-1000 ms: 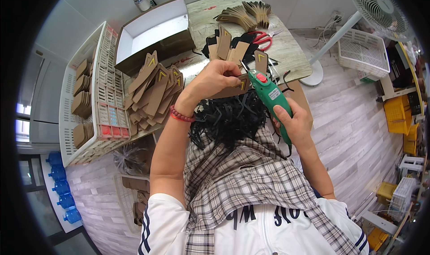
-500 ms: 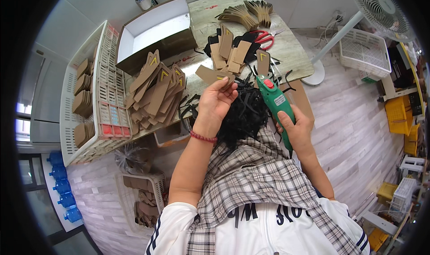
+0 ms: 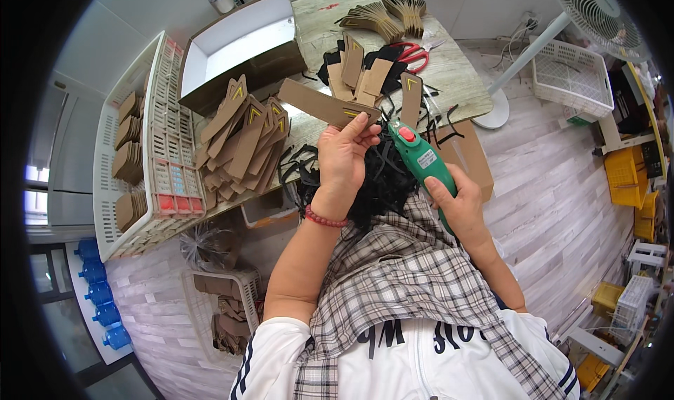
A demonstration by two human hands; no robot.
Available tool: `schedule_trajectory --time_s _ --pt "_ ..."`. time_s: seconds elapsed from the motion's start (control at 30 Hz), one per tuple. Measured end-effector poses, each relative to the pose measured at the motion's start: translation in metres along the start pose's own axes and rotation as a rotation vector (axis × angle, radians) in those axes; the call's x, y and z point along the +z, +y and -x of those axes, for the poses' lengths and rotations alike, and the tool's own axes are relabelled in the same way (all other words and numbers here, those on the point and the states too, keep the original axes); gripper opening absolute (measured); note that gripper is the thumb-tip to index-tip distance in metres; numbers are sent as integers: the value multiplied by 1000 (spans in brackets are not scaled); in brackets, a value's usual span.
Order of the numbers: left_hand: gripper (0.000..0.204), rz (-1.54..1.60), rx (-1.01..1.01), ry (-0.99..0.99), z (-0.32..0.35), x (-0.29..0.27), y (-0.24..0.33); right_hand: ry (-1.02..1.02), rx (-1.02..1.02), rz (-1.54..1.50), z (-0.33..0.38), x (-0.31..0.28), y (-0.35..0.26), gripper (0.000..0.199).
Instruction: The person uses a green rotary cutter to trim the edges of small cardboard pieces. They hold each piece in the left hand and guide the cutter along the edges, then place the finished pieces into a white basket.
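Observation:
My left hand [image 3: 344, 158] holds a long brown cardboard tag [image 3: 324, 105] by its right end, lifted over the table edge. My right hand [image 3: 456, 203] grips a green tool with a red button [image 3: 421, 162], its tip pointing at the tag's held end. A heap of black cords [image 3: 382, 182] lies in my lap under both hands. A pile of the same brown tags [image 3: 246, 143] lies on the table to the left of the raised tag. More tags [image 3: 361, 73] lie on black material farther back.
An open white-lined cardboard box [image 3: 242, 45] stands at the back of the marble-look table [image 3: 456, 84]. Red scissors [image 3: 414, 52] lie near fanned tag bundles [image 3: 386, 14]. A white plastic crate [image 3: 151, 154] with tags is at left; a standing fan [image 3: 597, 7] and white basket [image 3: 569, 77] at right.
My left hand has drawn back from the tags on the table and swung one tag out to the left, holding it flat. The green tool stayed in place.

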State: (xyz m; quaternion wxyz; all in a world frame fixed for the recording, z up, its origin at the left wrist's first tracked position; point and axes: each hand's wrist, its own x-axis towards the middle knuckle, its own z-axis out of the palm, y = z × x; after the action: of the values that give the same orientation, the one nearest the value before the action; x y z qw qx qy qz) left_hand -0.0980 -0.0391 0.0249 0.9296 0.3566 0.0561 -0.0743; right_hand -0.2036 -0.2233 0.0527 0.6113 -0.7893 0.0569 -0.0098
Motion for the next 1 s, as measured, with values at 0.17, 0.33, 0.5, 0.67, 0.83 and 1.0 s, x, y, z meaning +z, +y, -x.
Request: schedule_trajectory --time_s 0.17,0.33,0.5,0.67,0.83,1.0 --pt "12 22 -5 -6 0 0 -5 2 9 -11 -1 -1 2 33" --pt "11 -60 21 1 -1 -1 -4 -2 17 -40 -2 -2 2 33" --pt "9 -219 11 0 -2 -3 4 -39 38 -57 -2 -6 3 33" --pt "8 -358 13 -41 -3 -4 15 -81 32 -19 -4 -14 3 34" --pt "8 -419 -22 -52 -3 -3 20 -97 -26 45 -6 -18 6 32" --pt "8 -427 -49 -86 -1 -3 18 -116 -8 23 -7 -20 4 31"
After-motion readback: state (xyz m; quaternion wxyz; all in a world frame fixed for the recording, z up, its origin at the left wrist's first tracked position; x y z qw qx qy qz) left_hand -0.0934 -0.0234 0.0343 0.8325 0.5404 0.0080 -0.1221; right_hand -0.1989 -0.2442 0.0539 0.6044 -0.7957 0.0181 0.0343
